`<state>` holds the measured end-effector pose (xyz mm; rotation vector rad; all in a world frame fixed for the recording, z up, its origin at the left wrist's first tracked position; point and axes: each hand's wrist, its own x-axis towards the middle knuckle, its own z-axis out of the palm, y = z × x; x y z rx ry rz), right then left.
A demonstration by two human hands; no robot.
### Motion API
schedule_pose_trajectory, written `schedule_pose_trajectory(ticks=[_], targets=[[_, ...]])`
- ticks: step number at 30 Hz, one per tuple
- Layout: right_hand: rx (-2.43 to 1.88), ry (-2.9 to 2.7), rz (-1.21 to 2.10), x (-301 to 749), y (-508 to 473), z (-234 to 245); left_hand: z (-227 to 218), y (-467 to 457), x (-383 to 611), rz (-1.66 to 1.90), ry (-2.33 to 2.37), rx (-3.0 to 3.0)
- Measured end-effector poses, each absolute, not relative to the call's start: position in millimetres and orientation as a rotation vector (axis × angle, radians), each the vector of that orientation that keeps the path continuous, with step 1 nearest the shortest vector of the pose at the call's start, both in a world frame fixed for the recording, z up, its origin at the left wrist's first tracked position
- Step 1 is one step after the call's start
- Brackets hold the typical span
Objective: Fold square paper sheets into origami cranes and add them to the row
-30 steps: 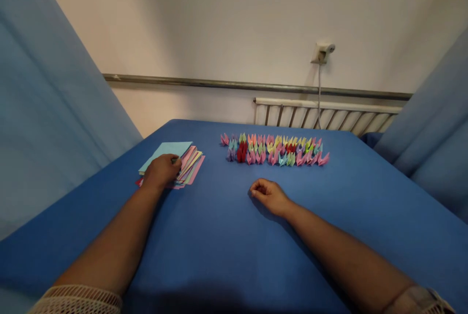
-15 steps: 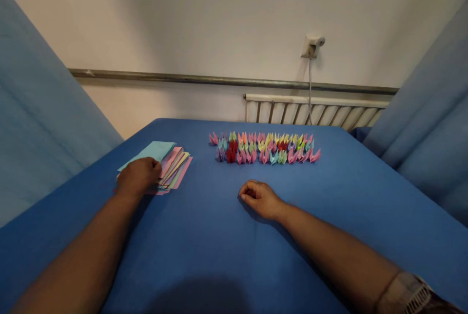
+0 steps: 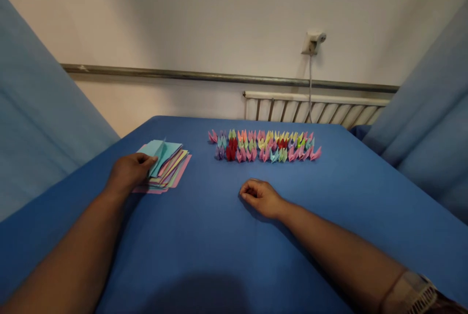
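Blue sheet (image 3: 160,152) was pinched in left hand (image 3: 127,170) atop paper stack (image 3: 176,171) — right hand (image 3: 262,199) curled closed. Birds (image 3: 263,144) stood folded — stack lay flat.

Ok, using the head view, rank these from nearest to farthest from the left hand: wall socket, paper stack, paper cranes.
From the left hand:
1. Paper stack: right at the hand, mostly on its right.
2. Paper cranes: off to the right, in rows.
3. Wall socket: farther right, high up.
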<state>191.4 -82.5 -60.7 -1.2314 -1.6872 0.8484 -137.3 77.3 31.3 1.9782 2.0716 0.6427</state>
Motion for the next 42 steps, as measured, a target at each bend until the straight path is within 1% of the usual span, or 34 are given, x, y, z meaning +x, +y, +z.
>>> schedule_pose_trajectory(ticks=[5,8,10,12,13,15,17,19,21,26,33,39,42], targets=[[-1.232,-1.694,0.846,193,-85,-63,35,74,-138,0.697,2.08,1.864],[-1.2,-1.675,0.875,192,-86,-66,43,63,-132,0.783,2.161,1.967],[-1.178,-1.6,0.946,192,-84,-66,47,50,-120,0.98,1.977,2.201],[-1.134,-1.443,1.091,194,-82,-64,47,31,-100,1.232,1.723,2.439],[-1.089,-1.328,1.187,196,-80,-62,45,21,-86,1.255,1.506,2.594],[-0.955,-1.058,1.38,202,-77,-55,36,-2,-55,1.214,1.017,2.858],[-0.816,-0.849,1.539,210,-75,-48,24,-21,-24,0.978,0.662,3.034],[-0.723,-0.747,1.606,218,-72,-44,12,-35,2,0.742,0.438,3.14],[-0.661,-0.702,1.57,223,-69,-43,0,-41,19,0.647,0.309,3.188],[-0.657,-0.621,1.579,228,-66,-48,-12,-34,21,0.544,0.248,3.206],[-0.657,-0.673,1.661,234,-66,-48,-4,-21,3,0.628,0.16,3.183],[-0.754,-0.796,1.619,229,-70,-49,9,-21,-6,0.689,0.276,3.064],[-0.822,-0.807,1.497,224,-71,-50,9,-20,-9,0.756,0.418,2.879]])
